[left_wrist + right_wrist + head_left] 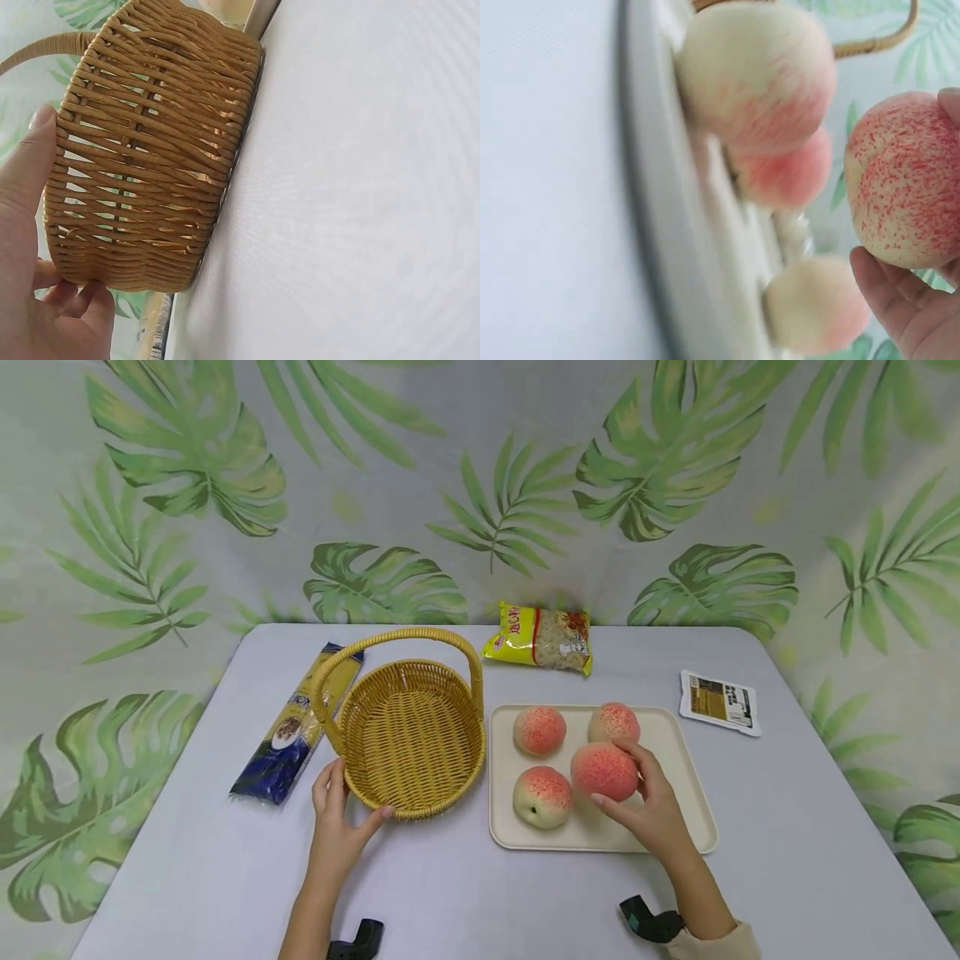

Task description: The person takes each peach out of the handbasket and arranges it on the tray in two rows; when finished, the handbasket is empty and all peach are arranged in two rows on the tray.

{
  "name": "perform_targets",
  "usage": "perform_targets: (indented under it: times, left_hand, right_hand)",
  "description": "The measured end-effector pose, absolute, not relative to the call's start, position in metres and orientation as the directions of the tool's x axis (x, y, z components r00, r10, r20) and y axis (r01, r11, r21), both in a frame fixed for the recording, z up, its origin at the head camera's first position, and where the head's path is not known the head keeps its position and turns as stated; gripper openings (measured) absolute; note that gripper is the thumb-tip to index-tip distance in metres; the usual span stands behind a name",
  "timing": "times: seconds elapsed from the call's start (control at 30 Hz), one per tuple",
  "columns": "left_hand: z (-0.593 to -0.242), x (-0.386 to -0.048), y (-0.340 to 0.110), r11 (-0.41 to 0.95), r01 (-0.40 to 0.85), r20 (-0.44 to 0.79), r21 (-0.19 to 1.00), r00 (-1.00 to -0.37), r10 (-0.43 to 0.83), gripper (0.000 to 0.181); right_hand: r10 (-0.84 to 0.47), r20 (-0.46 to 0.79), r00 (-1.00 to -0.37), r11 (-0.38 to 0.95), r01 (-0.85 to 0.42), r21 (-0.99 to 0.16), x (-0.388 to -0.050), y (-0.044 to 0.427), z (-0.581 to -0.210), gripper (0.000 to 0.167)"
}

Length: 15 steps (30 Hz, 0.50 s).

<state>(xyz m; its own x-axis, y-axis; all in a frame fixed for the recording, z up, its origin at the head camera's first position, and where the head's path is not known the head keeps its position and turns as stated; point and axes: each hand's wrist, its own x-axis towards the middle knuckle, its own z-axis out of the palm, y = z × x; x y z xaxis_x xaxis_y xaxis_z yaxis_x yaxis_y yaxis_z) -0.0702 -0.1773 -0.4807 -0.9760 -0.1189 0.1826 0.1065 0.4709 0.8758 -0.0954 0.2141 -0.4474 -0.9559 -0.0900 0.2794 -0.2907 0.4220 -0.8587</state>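
My right hand [654,806] grips a pink-speckled peach [604,772] between thumb and fingers. In the right wrist view this peach [909,180] is held up off the cream tray [600,841]. Three other peaches rest on the tray: one at the back left [540,731], one at the back right [615,720], partly hidden, and one at the front left [542,798]. My left hand [339,822] holds the near left edge of a round wicker basket [412,743], its thumb at the rim and its fingers against the woven side [150,157]. Nothing lies inside the basket.
Left of the basket lies a long blue and gold packet [292,735], partly behind the handle. A yellow food bag [540,637] lies at the table's back edge. A small white and brown packet [720,702] sits right of the tray. The basket's arched handle [401,633] stands upright.
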Motion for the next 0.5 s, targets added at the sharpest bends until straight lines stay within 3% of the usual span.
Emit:
perform_targets:
  times: [0.3, 0.5]
  left_hand:
    - [-0.482, -0.071, -0.178, 0.478, 0.097, 0.175, 0.873, -0.977, -0.121, 0.098]
    - [-0.482, -0.07, -0.177, 0.488, 0.095, 0.172, 0.868, -0.978, -0.116, 0.098]
  right_hand:
    - [0.016, 0.222, -0.975, 0.603, -0.168, -0.78, -0.079, 0.236, -0.478, 0.074]
    - [-0.009, 0.167, -0.986, 0.59, -0.14, -0.795, -0.078, 0.243, -0.485, 0.075]
